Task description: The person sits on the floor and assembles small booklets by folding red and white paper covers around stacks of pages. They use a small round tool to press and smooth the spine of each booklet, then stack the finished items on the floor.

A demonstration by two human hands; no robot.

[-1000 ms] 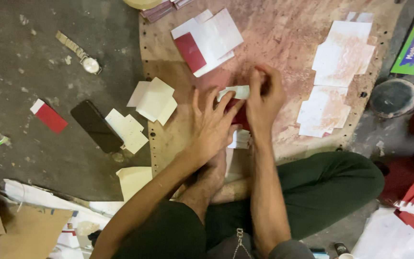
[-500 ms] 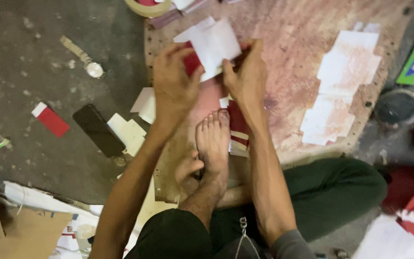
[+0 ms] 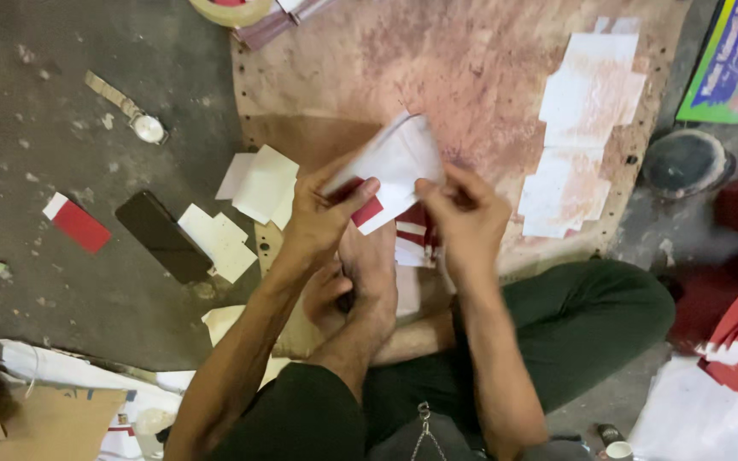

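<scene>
— Status of the hands?

— Both have come up off the board [image 3: 471, 77]. The left hand [image 3: 322, 218] pinches the near-left corner of a white-and-red paper piece [image 3: 395, 171], thumb on top; the right hand [image 3: 463, 213] pinches its right edge. A second ago they worked lower, close over the foot [image 3: 369, 265].

— And the piece itself?

— Lifted, tilted, held above the board's near edge, clear of the red-and-white stack [image 3: 412, 239] beside the foot.

— Meaning?

— My judgement: one piece is picked up and being handled. White sheets [image 3: 582, 128] at the board's right edge lie untouched.
</scene>
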